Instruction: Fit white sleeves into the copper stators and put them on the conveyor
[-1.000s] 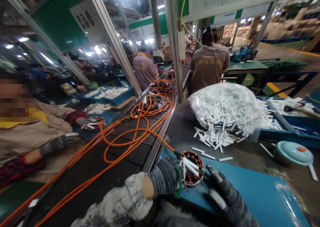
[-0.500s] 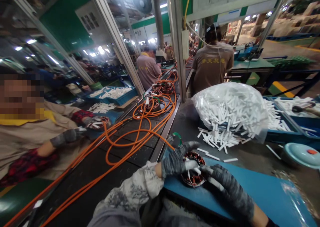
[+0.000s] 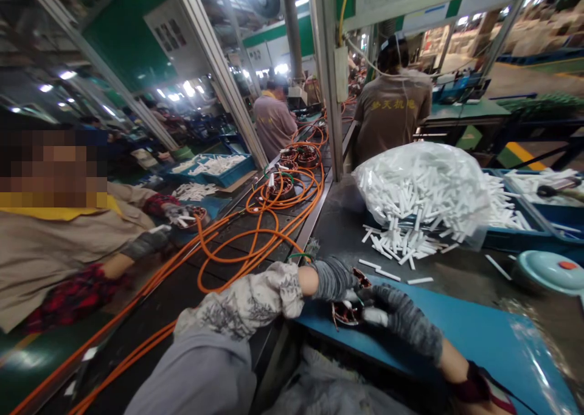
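A motor stator (image 3: 345, 315), a round ring with copper windings, lies on the blue mat (image 3: 460, 330) in front of me. My left hand (image 3: 335, 279), in a grey glove with pale fingertips, curls over its far left side and grips it. From the right, my right hand (image 3: 404, 317), gloved alike, has its bent fingers pressed to the ring's right side. Both sets of fingertips meet near the ring's middle, where they hide part of the windings. Loose wire ends stick out at the near left edge. Several white tubes (image 3: 387, 274) lie just beyond the mat.
A clear bag of white tubes (image 3: 424, 187) and a blue bin (image 3: 515, 235) stand at the right, near a lidded bowl (image 3: 550, 272). Orange cables (image 3: 255, 238) and more stators (image 3: 280, 187) lie on the line. A co-worker's gloved hand (image 3: 148, 243) works at the left.
My left hand has rolled over the stator's far side, its wrist now higher and bent. My right hand has shifted slightly left and up. The view has turned a little left.
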### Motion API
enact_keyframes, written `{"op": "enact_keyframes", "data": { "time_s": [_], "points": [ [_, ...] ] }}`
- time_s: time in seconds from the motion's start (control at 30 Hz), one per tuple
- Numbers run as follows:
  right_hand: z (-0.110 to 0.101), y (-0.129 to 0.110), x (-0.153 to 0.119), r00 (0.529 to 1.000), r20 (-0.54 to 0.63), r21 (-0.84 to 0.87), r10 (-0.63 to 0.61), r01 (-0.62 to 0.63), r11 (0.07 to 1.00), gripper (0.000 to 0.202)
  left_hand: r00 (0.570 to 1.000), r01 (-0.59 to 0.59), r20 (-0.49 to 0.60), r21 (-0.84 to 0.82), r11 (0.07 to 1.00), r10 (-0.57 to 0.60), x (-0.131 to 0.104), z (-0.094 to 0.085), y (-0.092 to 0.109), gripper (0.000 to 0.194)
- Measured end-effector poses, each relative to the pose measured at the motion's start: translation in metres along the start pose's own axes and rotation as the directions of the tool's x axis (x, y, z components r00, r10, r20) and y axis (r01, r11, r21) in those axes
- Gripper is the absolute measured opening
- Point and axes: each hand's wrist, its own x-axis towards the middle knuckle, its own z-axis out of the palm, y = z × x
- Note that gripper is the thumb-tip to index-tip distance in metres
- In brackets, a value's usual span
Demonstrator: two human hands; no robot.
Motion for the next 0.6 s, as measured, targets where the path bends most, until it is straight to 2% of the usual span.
{"op": "enact_keyframes", "data": {
  "time_s": [0.07,0.1,0.23,0.37,0.43,0.5,0.6],
  "points": [
    [0.001,-0.002,0.003,0.999,-0.047,-0.12,0.002,-0.008,0.993,0.036,0.998,-0.01,0.069,0.072,0.997,0.005,-0.004,0.0,-0.001,0.022],
    [0.002,-0.001,0.004,0.997,-0.074,-0.176,-0.004,-0.009,0.984,0.035,0.997,0.004,0.077,0.053,0.999,-0.008,-0.007,0.001,-0.003,0.023],
    [0.012,0.014,0.006,0.984,-0.179,-0.242,0.014,-0.058,0.969,0.032,0.996,0.073,0.071,-0.162,0.984,-0.063,-0.018,0.009,-0.01,0.029],
    [0.019,0.025,0.004,0.932,-0.361,-0.268,0.034,-0.138,0.954,0.035,0.997,0.078,0.002,-0.324,0.943,-0.082,-0.023,0.019,-0.012,0.039],
    [0.016,0.024,0.0,0.933,-0.359,-0.275,0.008,-0.114,0.955,0.034,0.997,0.073,-0.009,-0.367,0.928,-0.082,-0.025,0.02,-0.012,0.037],
    [0.011,0.022,-0.004,0.955,-0.295,-0.298,-0.035,-0.057,0.953,0.033,0.996,0.083,-0.002,-0.402,0.912,-0.091,-0.027,0.019,-0.013,0.036],
    [0.008,0.022,-0.007,0.963,-0.251,-0.398,-0.103,-0.005,0.917,0.032,0.993,0.11,0.011,-0.462,0.88,-0.118,-0.027,0.016,-0.013,0.037]
  ]
}}
